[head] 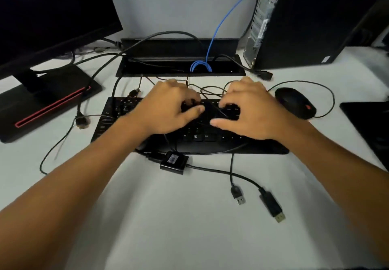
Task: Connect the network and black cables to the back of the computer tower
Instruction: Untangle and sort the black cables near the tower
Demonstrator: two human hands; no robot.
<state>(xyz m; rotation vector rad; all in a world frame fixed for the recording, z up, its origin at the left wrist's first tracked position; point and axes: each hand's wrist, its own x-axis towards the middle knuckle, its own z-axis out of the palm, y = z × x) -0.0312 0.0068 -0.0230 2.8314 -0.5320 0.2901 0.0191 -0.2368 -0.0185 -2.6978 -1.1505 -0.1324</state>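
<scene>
Both hands mid-frame over keyboard (147, 143): left hand (168, 109) and right hand (250, 111) together pinching black cable (212, 109). Blue cable (221, 23) plugged into tower (294, 21), upper right.

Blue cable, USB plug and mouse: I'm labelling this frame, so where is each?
Blue cable (226, 18): head view, on the mid-span rising toward the tower's back.
USB plug (240, 200): head view, on its metal tip, lying loose on the desk.
Mouse (294, 102): head view, on its top shell.
</scene>
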